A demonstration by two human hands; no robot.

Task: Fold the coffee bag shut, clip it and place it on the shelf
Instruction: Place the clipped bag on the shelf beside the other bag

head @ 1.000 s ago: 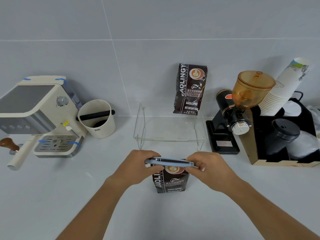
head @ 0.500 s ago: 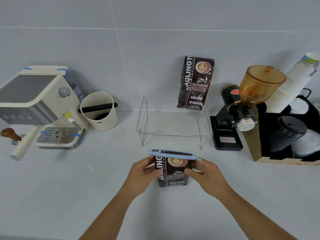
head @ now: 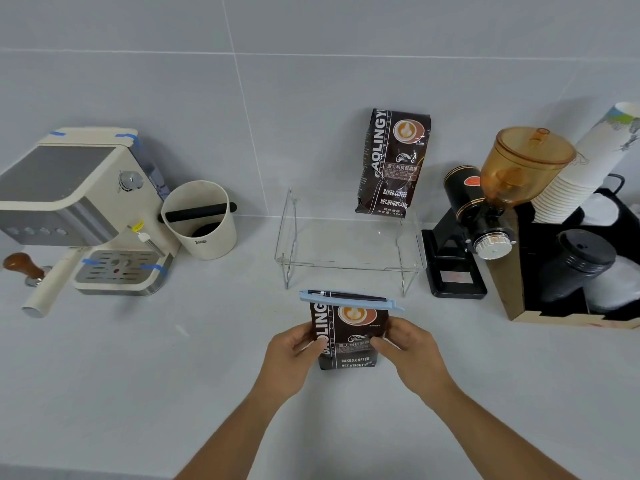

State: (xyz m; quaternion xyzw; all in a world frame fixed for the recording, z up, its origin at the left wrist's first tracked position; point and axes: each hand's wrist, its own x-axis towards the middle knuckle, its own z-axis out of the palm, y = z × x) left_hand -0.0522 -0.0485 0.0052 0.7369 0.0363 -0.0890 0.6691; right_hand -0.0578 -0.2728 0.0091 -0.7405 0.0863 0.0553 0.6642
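Observation:
A dark brown coffee bag point(head: 349, 336) stands upright on the counter in front of me, its top folded over. A light blue clip point(head: 349, 300) is clamped across that fold. My left hand point(head: 294, 351) grips the bag's left side and my right hand point(head: 410, 348) grips its right side, both below the clip. Behind the bag stands a clear acrylic shelf point(head: 349, 268). A second, taller coffee bag point(head: 393, 161) stands on the shelf's back right, leaning on the wall.
A cream espresso machine point(head: 79, 209) with a tamper point(head: 22, 266) sits at the left, beside a white knock box point(head: 201, 220). A black grinder with an amber hopper point(head: 491, 209) and a black organiser holding paper cups point(head: 581, 168) and lids stand at the right.
My hands slid down from the ends of the clip to the sides of the bag. The clip now stays on the fold by itself.

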